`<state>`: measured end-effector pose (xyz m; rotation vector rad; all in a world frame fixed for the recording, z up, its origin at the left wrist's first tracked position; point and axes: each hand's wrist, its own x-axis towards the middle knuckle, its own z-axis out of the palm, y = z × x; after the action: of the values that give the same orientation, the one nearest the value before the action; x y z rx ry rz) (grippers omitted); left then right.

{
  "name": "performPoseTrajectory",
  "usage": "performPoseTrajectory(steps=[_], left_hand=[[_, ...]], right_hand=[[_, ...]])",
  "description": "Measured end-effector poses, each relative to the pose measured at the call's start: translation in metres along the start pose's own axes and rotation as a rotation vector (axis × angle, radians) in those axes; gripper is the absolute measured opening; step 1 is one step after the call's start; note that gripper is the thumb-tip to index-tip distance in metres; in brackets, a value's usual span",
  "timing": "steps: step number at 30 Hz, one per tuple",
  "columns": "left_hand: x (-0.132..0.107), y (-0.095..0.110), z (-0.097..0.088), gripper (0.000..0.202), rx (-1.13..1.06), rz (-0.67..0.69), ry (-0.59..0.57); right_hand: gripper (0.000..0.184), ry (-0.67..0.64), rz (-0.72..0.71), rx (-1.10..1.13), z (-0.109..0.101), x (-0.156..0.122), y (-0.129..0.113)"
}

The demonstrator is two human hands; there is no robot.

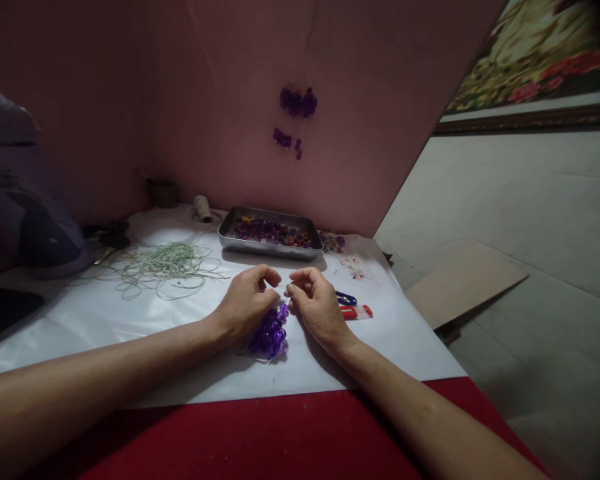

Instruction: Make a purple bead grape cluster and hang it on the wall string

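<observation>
My left hand (247, 300) is beside a small heap of purple beads (270, 333), its fingers loosely curled and a gap showing between thumb and forefinger. I see nothing held in it. Opposite, my right hand (320, 307) has thumb and forefinger pinched together near a small whitish bit just above the beads. What they pinch is too small to name. The beads are clear, round and shiny, and lie on what looks like a clear plastic bag or sheet on the white table cover (205, 373). Both wrists hover close to the cover.
A metal tray (273, 251) of mixed beads stands at the back. Tangled pale green cord (170, 263) lies left, near a thread spool (203, 209). Blue snips (347, 298) and a red case (355, 312) lie right of my hand. Purple bead strands (294, 101) hang on the wall.
</observation>
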<state>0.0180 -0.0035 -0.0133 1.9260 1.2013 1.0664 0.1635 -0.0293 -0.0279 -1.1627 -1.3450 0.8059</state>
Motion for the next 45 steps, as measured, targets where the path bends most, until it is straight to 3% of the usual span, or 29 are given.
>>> performPoseTrajectory(steps=[4,8,11,23,34,45], left_hand=[[-0.0012,-0.0013,0.0031,0.030,-0.279,-0.037,-0.109],[0.0002,-0.0055,0.0066,0.024,-0.392,-0.001,-0.097],[0.0010,-0.0064,0.0063,0.015,-0.370,0.018,-0.089],[-0.0001,0.0010,0.0031,0.014,-0.390,-0.023,-0.140],[0.0028,-0.0009,0.0036,0.005,-0.351,-0.030,-0.084],[0.0015,-0.0034,0.0030,0.010,-0.265,0.012,-0.090]], right_hand=[[0.012,0.003,-0.063,-0.043,0.0007,-0.0018,0.0000],[0.012,0.001,-0.083,-0.077,0.0009,-0.0038,0.0005],[0.012,0.004,-0.080,-0.093,0.0007,-0.0046,0.0001],[0.018,0.002,-0.088,-0.087,0.0003,-0.0054,-0.0001],[0.027,-0.037,-0.029,-0.031,-0.0004,-0.0038,-0.0042],[0.027,-0.048,-0.008,-0.012,0.0000,-0.0031,-0.0014]])
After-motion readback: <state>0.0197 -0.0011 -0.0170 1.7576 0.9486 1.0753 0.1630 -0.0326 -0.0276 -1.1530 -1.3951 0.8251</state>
